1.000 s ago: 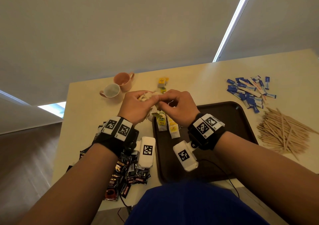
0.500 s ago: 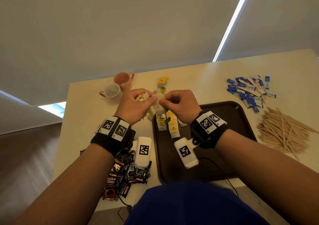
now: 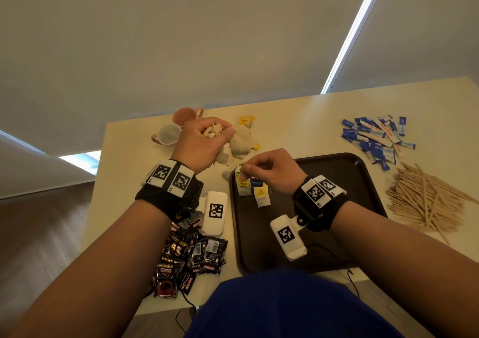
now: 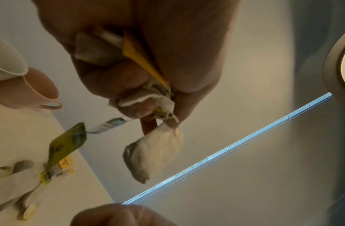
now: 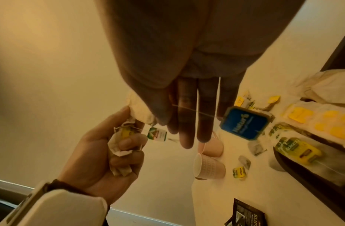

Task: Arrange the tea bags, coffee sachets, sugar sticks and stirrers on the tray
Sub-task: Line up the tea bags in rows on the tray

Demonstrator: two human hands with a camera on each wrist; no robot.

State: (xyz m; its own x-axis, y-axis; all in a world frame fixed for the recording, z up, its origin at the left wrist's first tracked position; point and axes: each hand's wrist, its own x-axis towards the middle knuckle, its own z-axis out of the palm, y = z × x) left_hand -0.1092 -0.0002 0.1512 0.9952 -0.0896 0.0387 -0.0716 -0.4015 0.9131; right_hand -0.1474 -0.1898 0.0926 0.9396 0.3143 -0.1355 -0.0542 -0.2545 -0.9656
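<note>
My left hand (image 3: 219,133) is raised over the table's far side and grips a crumpled bunch of tea bags (image 4: 146,97). One tea bag (image 3: 241,142) dangles from its fingertips. My right hand (image 3: 245,169) hovers over the far left corner of the dark brown tray (image 3: 324,208) and pinches a thin tea bag string (image 5: 189,108) between thumb and forefinger. A blue tag (image 5: 245,123) hangs beside its fingers. A few tea bags (image 3: 252,188) lie in that tray corner. Coffee sachets (image 3: 191,254) are piled left of the tray, sugar sticks (image 3: 375,140) and wooden stirrers (image 3: 427,203) to its right.
Two pink cups (image 3: 168,134) lie on their sides at the table's far left. Loose tea bags and yellow tags (image 3: 245,121) are scattered beyond the tray. A cable (image 3: 334,257) runs across the tray's near edge. The table's near edge is close to my body.
Both hands were together over the tea bags. The left hand has lifted away to the far left with the bunch, and the right hand has drawn back toward the tray with a string.
</note>
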